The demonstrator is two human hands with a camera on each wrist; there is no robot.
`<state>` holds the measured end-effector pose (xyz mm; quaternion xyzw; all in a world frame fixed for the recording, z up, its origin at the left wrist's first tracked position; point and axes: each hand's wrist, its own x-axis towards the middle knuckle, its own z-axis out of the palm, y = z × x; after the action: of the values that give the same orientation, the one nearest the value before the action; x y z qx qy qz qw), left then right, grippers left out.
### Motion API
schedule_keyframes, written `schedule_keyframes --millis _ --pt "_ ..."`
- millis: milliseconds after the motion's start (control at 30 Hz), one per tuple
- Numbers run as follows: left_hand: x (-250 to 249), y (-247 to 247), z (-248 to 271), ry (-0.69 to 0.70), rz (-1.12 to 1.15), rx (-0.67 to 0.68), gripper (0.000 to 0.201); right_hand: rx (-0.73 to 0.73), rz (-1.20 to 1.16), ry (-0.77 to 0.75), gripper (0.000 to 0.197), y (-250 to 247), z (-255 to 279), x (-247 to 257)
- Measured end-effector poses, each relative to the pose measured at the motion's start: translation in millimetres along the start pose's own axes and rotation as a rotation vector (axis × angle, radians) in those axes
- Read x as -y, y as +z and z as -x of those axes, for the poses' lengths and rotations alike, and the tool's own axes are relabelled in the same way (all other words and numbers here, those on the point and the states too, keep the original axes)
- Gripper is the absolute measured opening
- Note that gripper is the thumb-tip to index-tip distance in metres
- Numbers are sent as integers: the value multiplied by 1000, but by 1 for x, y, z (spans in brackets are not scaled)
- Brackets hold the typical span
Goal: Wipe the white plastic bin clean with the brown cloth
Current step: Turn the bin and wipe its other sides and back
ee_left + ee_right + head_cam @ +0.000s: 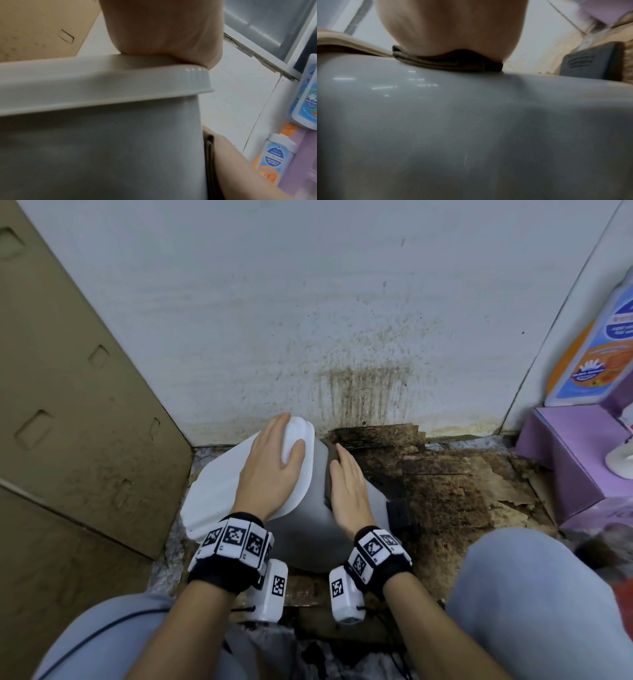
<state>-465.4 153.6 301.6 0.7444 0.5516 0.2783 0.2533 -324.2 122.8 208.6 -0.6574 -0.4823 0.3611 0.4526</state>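
The white plastic bin (308,529) lies tilted on the floor, its white lid (219,491) toward the left and its grey-white side facing up. My left hand (277,453) rests flat on the lid, fingers straight and reaching to its far edge; the left wrist view shows the palm (163,33) on the lid's rim. My right hand (346,474) presses the folded brown cloth (328,460) flat against the bin's side. From the right wrist view the cloth (447,62) is squeezed between palm and bin wall (471,121). Most of the cloth is hidden under the hand.
A cardboard sheet (68,405) leans at the left. Behind the bin stands a stained white wall (359,392), and dirty brown cardboard (445,491) covers the floor. The bin's black pedal (399,511) sticks out right. A purple box (575,467) and bottles (589,354) stand at the right. My knees frame the bottom.
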Motion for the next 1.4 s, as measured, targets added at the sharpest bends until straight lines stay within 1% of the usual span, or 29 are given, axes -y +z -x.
schedule_keyframes --millis 133,267,300,367,433,533,567,600,667,700,733,767,833,900,967,1100,1167,1233,1300,1400 --pt "3 -1 0 3 7 -3 54 -40 38 130 50 -9 2 -28" --pt "6 -2 1 7 13 -11 54 -5 252 216 54 -17 8 -51" --pt "5 -2 1 6 14 -12 54 -4 265 235 53 -17 8 -54" --pt "5 -1 0 5 16 -15 54 -16 214 297 51 -18 8 -55" --pt "3 0 0 6 16 -11 54 -58 151 331 51 -18 6 -58" --pt "1 3 1 10 1 -12 53 -86 93 346 52 -17 4 -61" --pt "1 2 1 9 -3 -16 53 -67 132 332 54 -16 4 -62" --pt "1 2 0 7 -6 -19 53 -54 178 299 59 -14 4 -64" --pt "2 -1 -1 -1 -16 -27 52 -75 225 222 77 -10 5 -66" --pt "3 -3 -2 -3 -19 -30 51 -95 208 188 80 -7 6 -65" --pt "4 -4 -2 -5 -19 -33 50 -110 205 153 77 -3 7 -64" --pt "4 -4 -2 -6 -18 -34 50 -122 166 151 69 1 8 -59" --pt "5 -3 -3 -6 -24 -34 51 -151 36 181 53 7 14 -44" --pt "4 -2 -4 -8 -30 -35 52 -168 -18 162 50 13 20 -29" --pt "3 0 -5 -13 -34 -35 52 -172 -41 84 50 20 24 -17" --pt "3 1 -6 -7 -33 -38 52 -158 -193 -149 51 31 38 13" --pt "4 1 -6 -8 -33 -43 52 -155 -221 -225 50 35 47 23" --pt "4 1 -5 -6 -24 -41 52 -184 -171 -273 50 39 53 24" --pt "4 2 -3 0 -12 -35 52 -210 -60 -318 51 40 54 17" --pt "5 1 -2 9 1 -30 53 -194 74 -360 52 35 54 -2"
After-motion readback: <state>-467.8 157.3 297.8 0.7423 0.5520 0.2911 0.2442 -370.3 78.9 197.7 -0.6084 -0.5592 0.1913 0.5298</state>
